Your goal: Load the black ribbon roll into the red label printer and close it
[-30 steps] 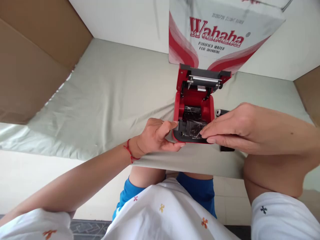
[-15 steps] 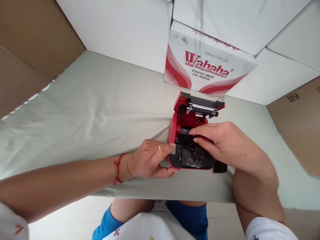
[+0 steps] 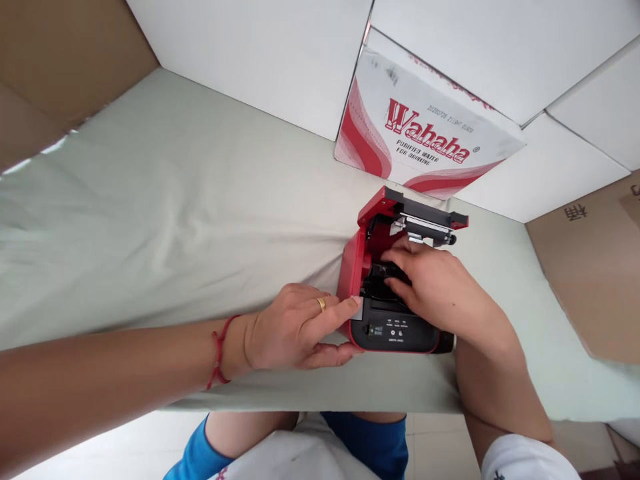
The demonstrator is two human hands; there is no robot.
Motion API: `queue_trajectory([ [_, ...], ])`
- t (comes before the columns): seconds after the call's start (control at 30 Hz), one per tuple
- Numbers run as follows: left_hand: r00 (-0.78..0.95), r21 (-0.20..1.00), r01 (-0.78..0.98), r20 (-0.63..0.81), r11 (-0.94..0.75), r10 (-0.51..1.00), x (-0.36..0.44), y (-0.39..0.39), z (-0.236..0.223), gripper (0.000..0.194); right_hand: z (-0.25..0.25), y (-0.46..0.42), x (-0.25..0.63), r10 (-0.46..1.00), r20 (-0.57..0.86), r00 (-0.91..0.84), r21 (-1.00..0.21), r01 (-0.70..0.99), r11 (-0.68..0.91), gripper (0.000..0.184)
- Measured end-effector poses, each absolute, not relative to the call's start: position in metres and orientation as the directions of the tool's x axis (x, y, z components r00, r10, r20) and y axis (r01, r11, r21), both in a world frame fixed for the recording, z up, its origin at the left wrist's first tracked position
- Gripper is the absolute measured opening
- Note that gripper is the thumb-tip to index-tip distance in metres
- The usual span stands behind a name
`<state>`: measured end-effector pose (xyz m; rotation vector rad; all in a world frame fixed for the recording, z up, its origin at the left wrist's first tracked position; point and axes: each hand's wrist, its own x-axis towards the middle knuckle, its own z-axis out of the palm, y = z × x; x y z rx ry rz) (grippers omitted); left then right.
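Leaning over the table (image 3: 200, 213), the person in blue shorts (image 3: 367, 447), at the bottom of the frame, had both hands at a red device (image 3: 351, 267) that sat just right of the frame's centre. On its near side, the black front panel (image 3: 415, 339) lay uncovered, its small white markings showing, and a dark object (image 3: 446, 343) stood just beside its lower right corner. The left hand (image 3: 295, 327), near the middle of the frame, grasped the device's front left corner, a fingertip on the grey tab (image 3: 359, 310) and the thumb along the lower edge. Farther in, the fingers of the right hand (image 3: 433, 283) were curled around a black piece (image 3: 381, 269) inside the open well; whether they gripped it or only touched it, one could not tell, since the hand hid much of it. Opening up was evidently done: the lid (image 3: 375, 207) stood raised at the back, its roller (image 3: 435, 233) exposed. The handling inside the well looked unfinished, with the hand deep in it, and the lid was not yet down. Beyond stood a printed water carton (image 3: 425, 133) in the upper right, with white boxes (image 3: 240, 60) across the top.
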<state>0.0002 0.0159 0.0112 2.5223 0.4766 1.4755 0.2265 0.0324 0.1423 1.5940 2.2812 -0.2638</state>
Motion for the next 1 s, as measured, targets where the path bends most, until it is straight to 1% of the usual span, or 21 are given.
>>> queue_trajectory([
  [0.1,0.463,0.315,0.186,0.807,-0.931,0.366,-0.001,0.016,0.011,0.043,0.149,0.029,0.232,0.879,-0.354,-0.32,-0.06,0.946,0.32,0.033],
  [0.2,0.467,0.313,0.172,0.809,-0.934,0.357,-0.001,0.016,0.01,0.044,0.148,0.031,0.234,0.888,-0.337,-0.312,-0.119,0.95,0.288,0.034],
  [0.33,0.483,0.327,0.168,0.795,-0.93,0.367,-0.002,0.015,0.008,0.045,0.14,0.037,0.234,0.865,-0.378,-0.33,-0.048,0.94,0.338,0.034],
  [0.37,0.483,0.33,0.172,0.793,-0.928,0.372,-0.003,0.015,0.008,0.046,0.142,0.036,0.235,0.859,-0.373,-0.351,-0.056,0.933,0.356,0.033],
  [0.43,0.48,0.331,0.18,0.793,-0.926,0.376,-0.002,0.014,0.007,0.046,0.153,0.029,0.242,0.846,-0.315,-0.431,-0.155,0.902,0.403,0.029],
  [0.5,0.474,0.331,0.178,0.796,-0.927,0.375,-0.002,0.014,0.006,0.047,0.174,0.017,0.259,0.839,-0.217,-0.5,-0.275,0.856,0.438,0.025],
  [0.53,0.472,0.33,0.175,0.799,-0.928,0.373,-0.001,0.014,0.005,0.048,0.186,0.011,0.27,0.845,-0.167,-0.508,-0.311,0.841,0.444,0.024],
  [0.57,0.47,0.33,0.173,0.8,-0.928,0.372,-0.001,0.015,0.005,0.049,0.196,0.006,0.285,0.867,-0.12,-0.484,-0.31,0.848,0.431,0.025],
  [0.6,0.472,0.331,0.172,0.799,-0.928,0.373,-0.001,0.015,0.005,0.049,0.204,0.004,0.301,0.898,-0.094,-0.429,-0.279,0.877,0.39,0.028],
  [0.63,0.478,0.332,0.171,0.795,-0.928,0.373,-0.001,0.015,0.006,0.049,0.208,0.005,0.318,0.932,-0.063,-0.357,-0.229,0.914,0.335,0.029],
  [0.67,0.481,0.332,0.171,0.793,-0.928,0.373,-0.001,0.015,0.006,0.049,0.207,0.01,0.335,0.959,-0.068,-0.275,-0.159,0.952,0.262,0.034],
  [0.73,0.486,0.33,0.171,0.791,-0.928,0.371,-0.001,0.015,0.007,0.049,0.194,0.028,0.367,0.975,-0.188,-0.121,-0.021,0.993,0.119,0.044],
  [0.77,0.488,0.329,0.171,0.791,-0.929,0.37,-0.002,0.014,0.008,0.048,0.183,0.04,0.38,0.956,-0.292,-0.035,0.039,0.998,0.049,0.045],
  [0.87,0.482,0.332,0.169,0.793,-0.928,0.372,-0.002,0.014,0.008,0.047,0.146,0.074,0.403,0.901,-0.433,0.027,0.077,0.997,0.007,0.035],
  [0.9,0.479,0.335,0.167,0.795,-0.927,0.373,-0.002,0.014,0.008,0.046,0.137,0.081,0.405,0.884,-0.466,0.032,0.077,0.997,0.005,0.035],
  [0.93,0.475,0.334,0.165,0.798,-0.928,0.372,-0.001,0.014,0.007,0.046,0.13,0.085,0.405,0.87,-0.492,0.036,0.078,0.997,0.003,0.038],
  [1.0,0.474,0.332,0.168,0.799,-0.928,0.371,-0.001,0.015,0.006,0.047,0.127,0.087,0.4,0.857,-0.514,0.029,0.073,0.997,0.01,0.052],
])
